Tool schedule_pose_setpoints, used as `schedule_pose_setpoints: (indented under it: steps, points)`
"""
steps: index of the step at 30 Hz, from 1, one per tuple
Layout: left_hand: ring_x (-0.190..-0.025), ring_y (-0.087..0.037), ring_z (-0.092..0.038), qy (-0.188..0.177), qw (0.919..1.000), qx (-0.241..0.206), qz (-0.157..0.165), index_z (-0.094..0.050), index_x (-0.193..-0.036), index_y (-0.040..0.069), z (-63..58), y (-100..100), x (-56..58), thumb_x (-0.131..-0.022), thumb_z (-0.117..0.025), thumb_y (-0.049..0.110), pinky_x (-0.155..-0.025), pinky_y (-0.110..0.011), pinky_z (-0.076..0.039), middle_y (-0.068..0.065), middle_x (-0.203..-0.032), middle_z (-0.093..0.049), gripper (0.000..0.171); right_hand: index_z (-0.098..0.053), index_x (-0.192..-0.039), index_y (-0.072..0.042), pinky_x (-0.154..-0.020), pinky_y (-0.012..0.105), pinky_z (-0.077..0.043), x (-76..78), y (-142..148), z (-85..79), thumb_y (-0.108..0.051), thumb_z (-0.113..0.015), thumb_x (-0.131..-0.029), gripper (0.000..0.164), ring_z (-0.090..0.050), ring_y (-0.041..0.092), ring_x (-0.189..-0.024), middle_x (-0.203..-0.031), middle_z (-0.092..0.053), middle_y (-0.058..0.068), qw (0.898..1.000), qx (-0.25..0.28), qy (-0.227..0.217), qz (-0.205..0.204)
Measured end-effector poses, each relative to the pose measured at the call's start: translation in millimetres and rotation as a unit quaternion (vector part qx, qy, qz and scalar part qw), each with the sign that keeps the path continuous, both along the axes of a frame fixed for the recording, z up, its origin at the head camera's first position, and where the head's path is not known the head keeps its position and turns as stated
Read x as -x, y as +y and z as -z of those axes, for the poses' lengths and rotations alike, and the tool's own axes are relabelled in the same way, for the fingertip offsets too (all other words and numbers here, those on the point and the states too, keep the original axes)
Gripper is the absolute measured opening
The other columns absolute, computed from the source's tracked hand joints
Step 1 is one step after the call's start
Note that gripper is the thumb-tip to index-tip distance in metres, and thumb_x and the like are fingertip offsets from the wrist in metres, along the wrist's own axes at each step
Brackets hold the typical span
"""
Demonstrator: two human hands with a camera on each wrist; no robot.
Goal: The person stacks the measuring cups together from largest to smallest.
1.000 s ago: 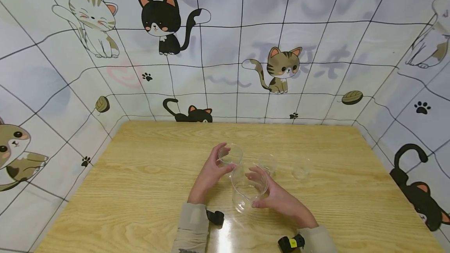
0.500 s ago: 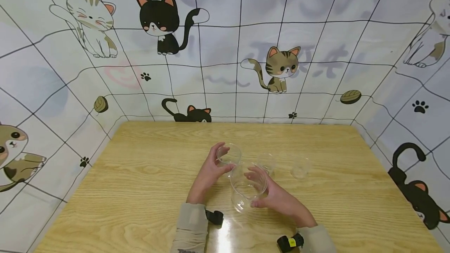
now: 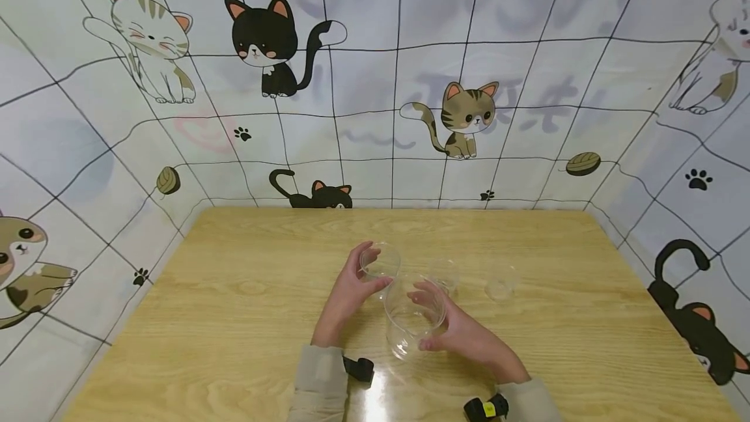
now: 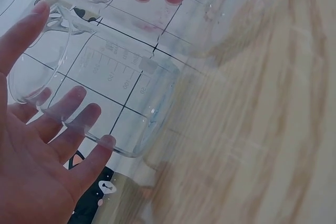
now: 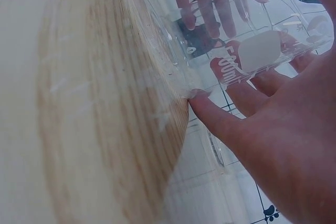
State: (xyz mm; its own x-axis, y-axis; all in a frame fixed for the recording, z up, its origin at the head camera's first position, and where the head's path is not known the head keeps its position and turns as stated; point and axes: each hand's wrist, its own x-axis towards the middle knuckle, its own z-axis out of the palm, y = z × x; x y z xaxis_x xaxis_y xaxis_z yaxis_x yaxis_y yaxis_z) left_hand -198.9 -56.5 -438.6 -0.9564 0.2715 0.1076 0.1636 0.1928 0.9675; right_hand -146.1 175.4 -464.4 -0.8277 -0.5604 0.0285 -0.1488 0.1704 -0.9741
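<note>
My left hand (image 3: 349,285) curls around a clear beaker (image 3: 382,260), thumb on the near side and fingers on the far side. Graduation marks run down that beaker's wall (image 4: 121,72) in the left wrist view. In front of it and slightly right, my right hand (image 3: 463,327) grips a larger clear beaker (image 3: 404,327). White "500ml" lettering (image 5: 231,61) shows on the larger one in the right wrist view. Both beakers stand upright on the table, close together; whether their walls touch, I cannot tell.
Two smaller clear vessels stand behind and right of my right hand: one nearer (image 3: 443,275), another farther right (image 3: 500,283). They are faint against the wooden tabletop (image 3: 234,318). A cat-print cloth (image 3: 363,83) encloses the table's back and sides.
The head view has tilted up slightly, so everything sits a little lower in it. Both hands and the beakers have stayed in place.
</note>
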Motion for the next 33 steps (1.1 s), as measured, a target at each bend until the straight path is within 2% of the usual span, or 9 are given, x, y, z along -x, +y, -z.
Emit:
schedule_pose_setpoints:
  steps: [2, 5, 8, 12, 15, 21, 28, 33]
  points:
    - [-0.125, -0.023, -0.034, -0.002, 1.0, -0.005, 0.001, -0.025, -0.139, 0.014, 3.3, 1, 1.3, -0.074, -0.073, 0.027, -0.102, -0.044, -0.025, -0.006, -0.135, -0.041, 0.081, -0.018, -0.138, -0.031, -0.098, 0.057, -0.022, -0.8, 1, -0.1, -0.009, -0.071, -0.074, 0.087, -0.026, 0.024, -0.13, -0.141, -0.03, 0.004, 1.0, 0.0, -0.001, 0.002]
    - [-0.124, -0.017, -0.036, 0.006, 0.9999, 0.0, -0.008, -0.028, -0.138, 0.018, 15.3, 0, 5.8, -0.073, -0.072, 0.033, -0.101, -0.042, -0.026, 0.001, -0.133, -0.043, 0.08, -0.017, -0.138, -0.031, -0.098, 0.057, -0.023, -1.1, 1, 0.2, -0.008, -0.071, -0.074, 0.087, -0.025, 0.025, -0.13, -0.142, -0.03, 0.004, 1.0, 0.004, -0.002, -0.001]
    - [-0.121, -0.009, -0.038, 0.017, 0.9996, 0.01, -0.022, -0.033, -0.134, 0.024, 25.9, -1, 11.0, -0.072, -0.073, 0.038, -0.1, -0.04, -0.029, 0.009, -0.13, -0.045, 0.075, -0.017, -0.139, -0.028, -0.097, 0.057, -0.023, -4.1, -1, -9.2, -0.008, -0.071, -0.074, 0.086, -0.025, 0.027, -0.13, -0.142, -0.029, 0.008, 1.0, 0.006, -0.003, -0.003]
    - [-0.123, -0.014, -0.037, 0.015, 0.9998, 0.004, -0.014, -0.031, -0.135, 0.021, 13.5, -2, 6.6, -0.074, -0.072, 0.033, -0.1, -0.041, -0.028, 0.002, -0.132, -0.045, 0.075, -0.018, -0.139, -0.024, -0.096, 0.059, -0.023, -8.5, -4, -24.6, -0.01, -0.071, -0.075, 0.084, -0.025, 0.03, -0.129, -0.141, -0.029, 0.013, 1.0, 0.002, -0.005, -0.004]
    - [-0.125, -0.021, -0.035, 0.009, 1.0, -0.002, -0.001, -0.028, -0.137, 0.014, -0.1, -3, -0.4, -0.075, -0.072, 0.028, -0.101, -0.042, -0.027, -0.007, -0.134, -0.042, 0.077, -0.018, -0.139, -0.026, -0.097, 0.059, -0.022, -6.0, -3, -17.7, -0.01, -0.071, -0.075, 0.085, -0.025, 0.03, -0.13, -0.141, -0.029, 0.012, 1.0, 0.0, -0.004, -0.003]
    - [-0.124, -0.023, -0.036, 0.013, 0.9999, 0.005, -0.001, -0.028, -0.137, 0.011, -2.3, -3, -4.3, -0.075, -0.072, 0.024, -0.1, -0.043, -0.028, -0.009, -0.133, -0.043, 0.077, -0.018, -0.138, -0.031, -0.098, 0.057, -0.022, -2.3, 0, 0.8, -0.008, -0.071, -0.074, 0.086, -0.025, 0.024, -0.13, -0.141, -0.03, 0.005, 1.0, -0.002, -0.008, 0.002]
    - [-0.124, -0.025, -0.035, 0.019, 0.9998, -0.01, -0.004, -0.028, -0.137, 0.01, -3.9, -4, -4.9, -0.076, -0.072, 0.021, -0.1, -0.045, -0.026, -0.011, -0.133, -0.042, 0.076, -0.018, -0.138, -0.028, -0.098, 0.057, -0.022, -3.9, 0, 1.5, -0.006, -0.071, -0.074, 0.086, -0.025, 0.026, -0.13, -0.141, -0.029, 0.008, 1.0, 0.013, 0.002, -0.006]
    - [-0.123, -0.024, -0.036, 0.028, 0.9994, -0.016, -0.011, -0.029, -0.136, 0.012, -9.2, -6, -3.3, -0.076, -0.071, 0.021, -0.1, -0.045, -0.026, -0.01, -0.133, -0.044, 0.075, -0.018, -0.138, -0.031, -0.097, 0.059, -0.019, -1.5, 0, -0.1, -0.008, -0.071, -0.075, 0.085, -0.024, 0.024, -0.13, -0.142, -0.029, 0.006, 1.0, 0.007, -0.006, -0.002]
